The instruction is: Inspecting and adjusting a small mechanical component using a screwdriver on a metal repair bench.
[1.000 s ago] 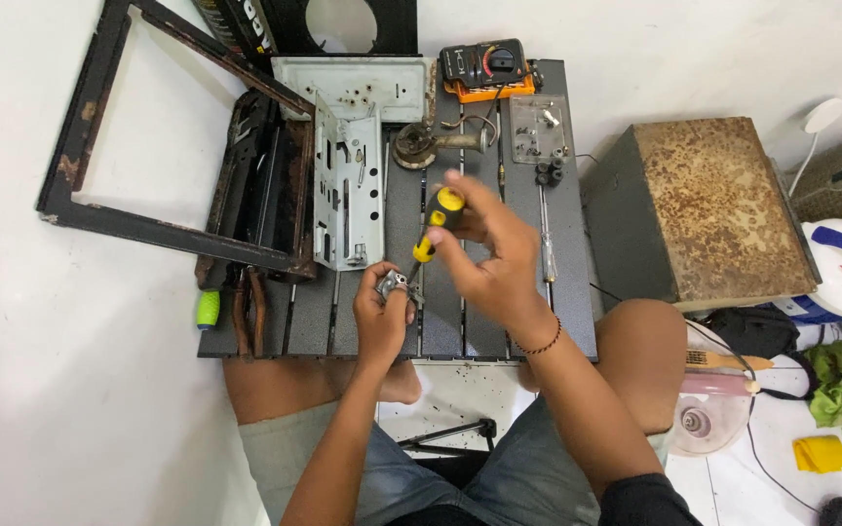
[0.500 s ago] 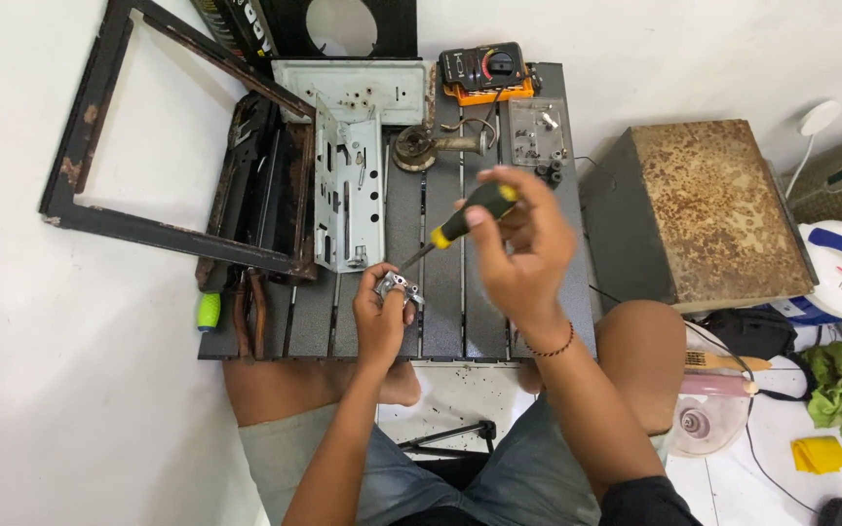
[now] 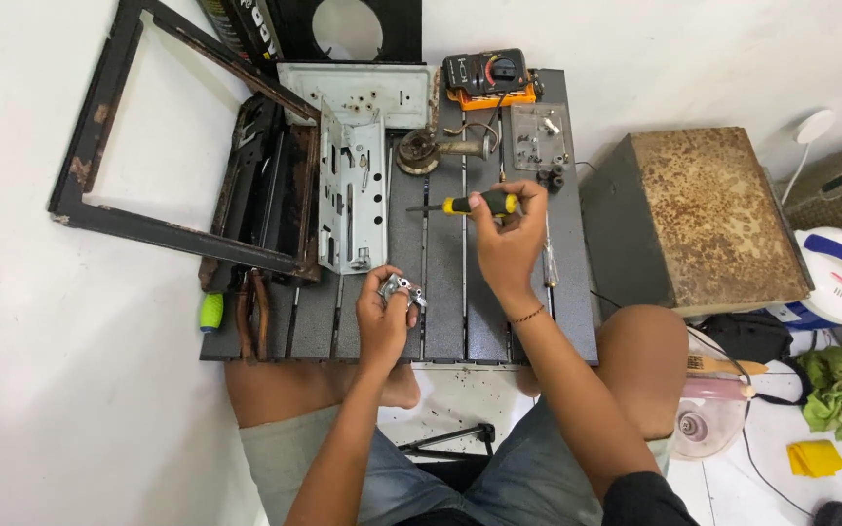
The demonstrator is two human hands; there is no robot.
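My left hand [image 3: 382, 317] holds a small silver metal part [image 3: 401, 288] just above the near half of the dark slatted table [image 3: 445, 321]. My right hand [image 3: 507, 234] grips a screwdriver [image 3: 465, 206] with a yellow and black handle. It lies level over the table's middle, its shaft pointing left, away from the small part. The two hands are apart.
A grey metal bracket [image 3: 353, 195] and a rusty black frame [image 3: 163, 146] lie at the left. A multimeter [image 3: 489, 76], a brass burner piece [image 3: 436, 151] and a clear tray of small parts [image 3: 538, 136] sit at the back. A rusty box [image 3: 704, 214] stands right.
My right hand has lifted the screwdriver away from the small part and swung it from pointing down-left to lying level, farther up the table. My left hand has stayed put.
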